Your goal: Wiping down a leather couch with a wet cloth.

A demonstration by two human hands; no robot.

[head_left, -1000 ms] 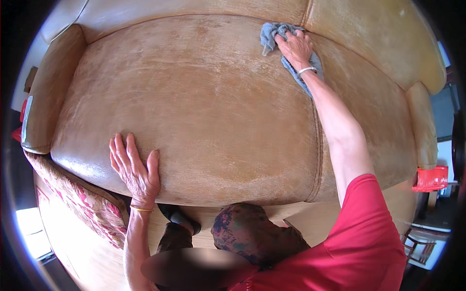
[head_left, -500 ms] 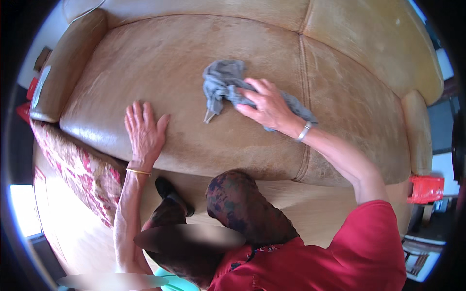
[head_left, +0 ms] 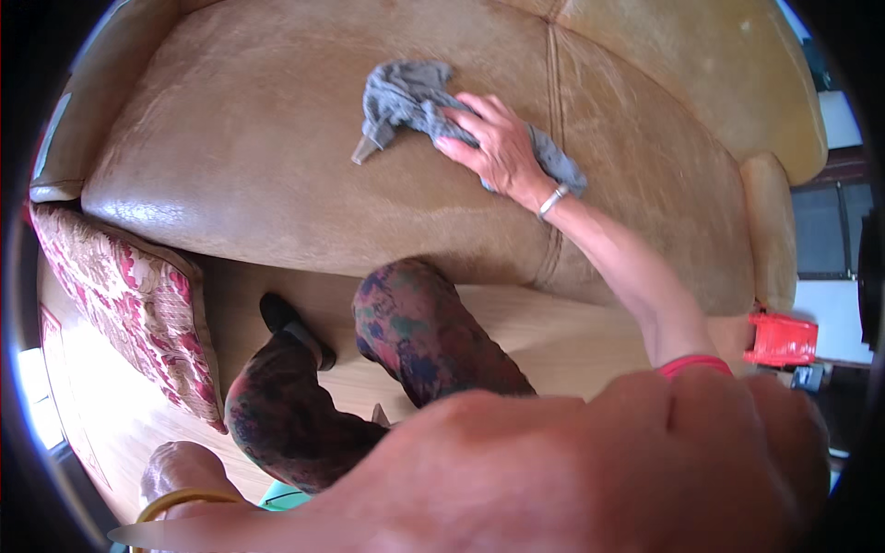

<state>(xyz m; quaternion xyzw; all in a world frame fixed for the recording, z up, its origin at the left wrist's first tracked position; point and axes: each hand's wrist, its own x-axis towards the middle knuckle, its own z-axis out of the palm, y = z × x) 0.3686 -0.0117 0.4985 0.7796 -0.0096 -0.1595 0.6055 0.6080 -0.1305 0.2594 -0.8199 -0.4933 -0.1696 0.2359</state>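
Observation:
A crumpled grey cloth [head_left: 406, 92] lies on the tan sofa seat [head_left: 277, 157], near the seam between two cushions. My right hand [head_left: 502, 152] presses down on it, fingers curled over its middle; part of the cloth sticks out past my wrist. At its left end a pale flap hangs down onto the seat. My left hand [head_left: 599, 470] is raised very close to the camera, large and blurred across the lower right. Knuckles show, but its fingers are hidden, so whether it holds anything cannot be told.
A red-and-cream floral cushion [head_left: 129, 295] leans below the sofa's left armrest [head_left: 111, 83]. My knees in patterned trousers [head_left: 415, 323] stand before the seat, over a pale floor [head_left: 350, 378]. A red plastic object [head_left: 782, 339] stands at the right. Something green [head_left: 283, 498] shows beneath me.
My left hand has come up off the seat toward the camera. My right hand still holds the cloth on the seat; the whole view has shifted, with the sofa higher in the picture.

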